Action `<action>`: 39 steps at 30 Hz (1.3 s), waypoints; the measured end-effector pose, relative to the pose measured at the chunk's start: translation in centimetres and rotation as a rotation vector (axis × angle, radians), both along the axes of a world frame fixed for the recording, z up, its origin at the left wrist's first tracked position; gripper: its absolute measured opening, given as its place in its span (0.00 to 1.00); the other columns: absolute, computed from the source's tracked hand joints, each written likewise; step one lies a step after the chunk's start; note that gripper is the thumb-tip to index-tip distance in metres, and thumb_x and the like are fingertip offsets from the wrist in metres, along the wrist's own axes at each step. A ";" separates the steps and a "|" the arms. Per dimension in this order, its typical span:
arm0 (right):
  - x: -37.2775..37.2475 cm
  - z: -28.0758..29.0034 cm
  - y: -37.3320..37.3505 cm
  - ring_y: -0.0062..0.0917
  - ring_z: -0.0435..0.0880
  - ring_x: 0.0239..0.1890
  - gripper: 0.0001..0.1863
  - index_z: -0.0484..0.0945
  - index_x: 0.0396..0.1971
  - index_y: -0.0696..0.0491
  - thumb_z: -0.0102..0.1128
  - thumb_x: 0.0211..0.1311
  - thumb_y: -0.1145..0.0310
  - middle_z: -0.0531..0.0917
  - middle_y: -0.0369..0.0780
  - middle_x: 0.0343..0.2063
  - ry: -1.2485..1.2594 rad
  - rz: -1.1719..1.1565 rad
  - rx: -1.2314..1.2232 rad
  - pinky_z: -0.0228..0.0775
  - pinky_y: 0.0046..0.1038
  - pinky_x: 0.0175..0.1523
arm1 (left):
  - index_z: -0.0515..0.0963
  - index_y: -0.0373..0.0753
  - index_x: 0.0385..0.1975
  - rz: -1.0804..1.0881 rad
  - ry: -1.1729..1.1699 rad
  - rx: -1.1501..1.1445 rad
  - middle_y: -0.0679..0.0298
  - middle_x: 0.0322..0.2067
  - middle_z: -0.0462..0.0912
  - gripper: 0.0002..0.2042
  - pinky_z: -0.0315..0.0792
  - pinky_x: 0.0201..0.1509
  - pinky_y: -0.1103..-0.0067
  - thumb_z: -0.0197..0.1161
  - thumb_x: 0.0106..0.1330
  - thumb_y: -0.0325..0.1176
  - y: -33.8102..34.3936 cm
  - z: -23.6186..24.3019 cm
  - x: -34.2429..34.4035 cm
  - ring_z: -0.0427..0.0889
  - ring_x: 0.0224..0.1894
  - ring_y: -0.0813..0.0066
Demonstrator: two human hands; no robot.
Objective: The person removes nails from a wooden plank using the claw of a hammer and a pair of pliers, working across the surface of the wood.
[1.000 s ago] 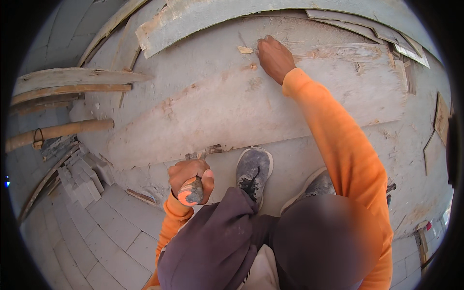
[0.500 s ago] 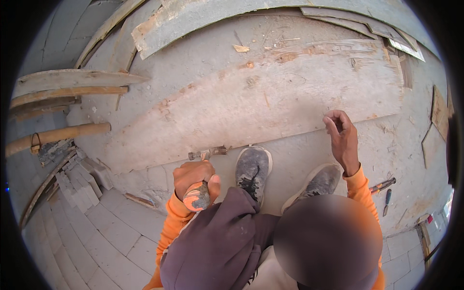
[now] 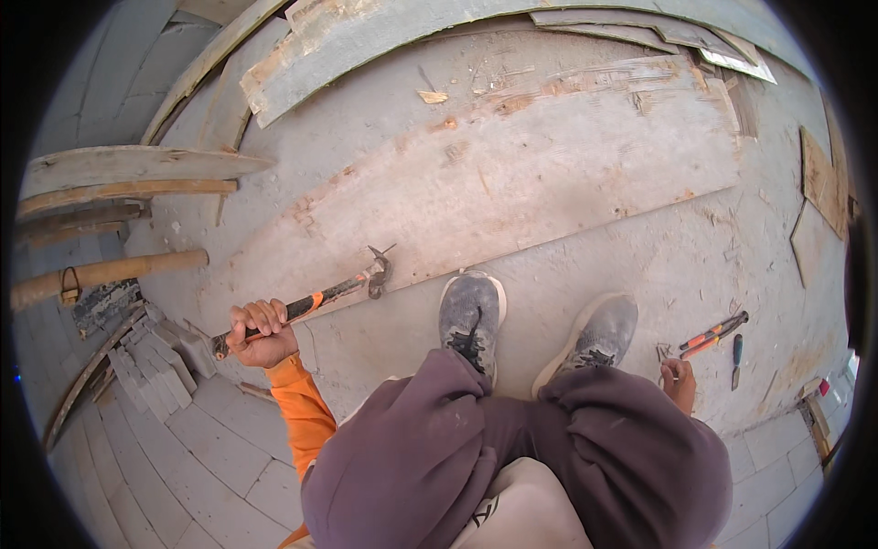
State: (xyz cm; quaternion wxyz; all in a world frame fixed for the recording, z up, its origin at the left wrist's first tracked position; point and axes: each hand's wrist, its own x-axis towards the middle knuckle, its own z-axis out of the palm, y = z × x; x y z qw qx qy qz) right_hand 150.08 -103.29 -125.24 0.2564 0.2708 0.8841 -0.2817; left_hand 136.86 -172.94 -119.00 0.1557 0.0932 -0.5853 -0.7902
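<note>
My left hand [image 3: 262, 331] is wrapped round the end of a claw hammer [image 3: 325, 297] with a black and orange handle. Its metal head is over the near edge of a long worn plywood sheet [image 3: 512, 183] on the floor. Partly hidden behind my right knee, my right hand [image 3: 678, 382] is low at the floor with its fingers curled together. Small thin bits [image 3: 664, 351] lie right by those fingertips, too small to name. Just beyond them are a pair of pliers-like cutters [image 3: 713, 336] with orange and black handles and a screwdriver [image 3: 736, 360].
My shoes [image 3: 471, 316] stand at the sheet's near edge. Boards [image 3: 347, 55] lie along the far side, with timber strips [image 3: 137, 183] and a bamboo pole [image 3: 119, 273] at the left. Grey blocks [image 3: 151, 357] are stacked near left. Broken panels [image 3: 819, 201] lie far right.
My left hand has swung outward to the left, and the hammer now slants across the sheet's edge. My right hand has dropped from above the sheet toward the floor by the tools.
</note>
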 end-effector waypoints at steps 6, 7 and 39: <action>3.3 -2.2 0.2 0.35 0.83 0.39 0.10 0.81 0.46 0.59 0.64 0.68 0.74 0.82 0.46 0.39 0.082 0.038 0.003 0.75 0.35 0.47 | 0.79 0.48 0.36 0.002 -0.034 0.056 0.67 0.20 0.81 0.19 0.71 0.24 0.71 0.58 0.65 0.57 -1.4 -0.3 1.6 0.74 0.18 0.75; 2.2 -2.0 -0.9 0.35 0.83 0.39 0.10 0.81 0.47 0.59 0.65 0.68 0.74 0.82 0.46 0.40 0.145 0.094 0.068 0.75 0.35 0.47 | 0.71 0.45 0.30 -0.025 0.007 0.124 0.67 0.17 0.74 0.12 0.69 0.24 0.72 0.54 0.66 0.46 1.5 0.9 0.0 0.69 0.16 0.74; -6.4 4.4 -5.1 0.42 0.84 0.39 0.11 0.83 0.46 0.58 0.57 0.74 0.68 0.85 0.48 0.37 0.249 0.114 -0.509 0.76 0.37 0.49 | 0.64 0.41 0.27 -0.710 0.146 0.356 0.61 0.15 0.71 0.08 0.68 0.20 0.72 0.52 0.68 0.31 24.9 4.3 -9.6 0.67 0.13 0.74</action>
